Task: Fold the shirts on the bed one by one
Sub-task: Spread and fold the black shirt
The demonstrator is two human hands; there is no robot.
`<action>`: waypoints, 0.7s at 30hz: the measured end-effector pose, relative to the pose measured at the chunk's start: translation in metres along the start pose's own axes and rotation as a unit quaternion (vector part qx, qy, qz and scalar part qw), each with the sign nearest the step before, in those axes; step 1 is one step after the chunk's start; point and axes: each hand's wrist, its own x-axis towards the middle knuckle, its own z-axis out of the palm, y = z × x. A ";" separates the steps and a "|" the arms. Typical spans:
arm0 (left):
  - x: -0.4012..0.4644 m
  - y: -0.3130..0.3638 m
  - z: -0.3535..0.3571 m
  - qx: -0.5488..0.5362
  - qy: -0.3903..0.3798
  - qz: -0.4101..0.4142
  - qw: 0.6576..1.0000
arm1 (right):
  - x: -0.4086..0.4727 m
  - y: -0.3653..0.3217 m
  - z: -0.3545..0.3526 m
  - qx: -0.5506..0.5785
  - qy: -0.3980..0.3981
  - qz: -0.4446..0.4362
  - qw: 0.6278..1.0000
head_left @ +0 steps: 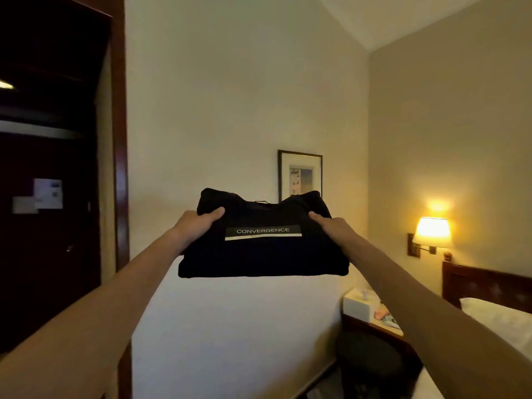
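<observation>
Black cotton, folded into a thick rectangle with a white "CONVERGENCE" strip on its front: that is the shirt (263, 243) I have raised in the air before the cream wall, well above the bed (501, 318) at lower right. My left hand (198, 223) grips its left edge, thumb on top and fingers hidden beneath; my right hand (331, 226) clamps the right edge the same way. Both arms are stretched out, so the bundle hangs between two side grips with nothing under its middle.

I judge this fold done and the shirt ready to be set down. The risk lies in the sagging lower layers: if either thumb slackens, or I tilt the bundle while lowering it, the folds could slide open and the sleeves spill out. Behind it hangs a framed picture (300, 175); a lit wall lamp (432, 231) glows to the right, above a nightstand (374, 326) carrying a tissue box (357, 308). A careless swing rightward could brush those.
</observation>
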 end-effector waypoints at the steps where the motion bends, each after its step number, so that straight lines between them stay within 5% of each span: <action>1: 0.005 -0.008 -0.021 0.006 0.021 -0.002 1.000 | 0.009 0.000 0.026 0.006 -0.021 -0.002 1.000; 21: 0.092 -0.161 -0.277 0.072 0.306 -0.078 0.946 | 0.140 0.021 0.418 0.100 -0.320 -0.021 0.942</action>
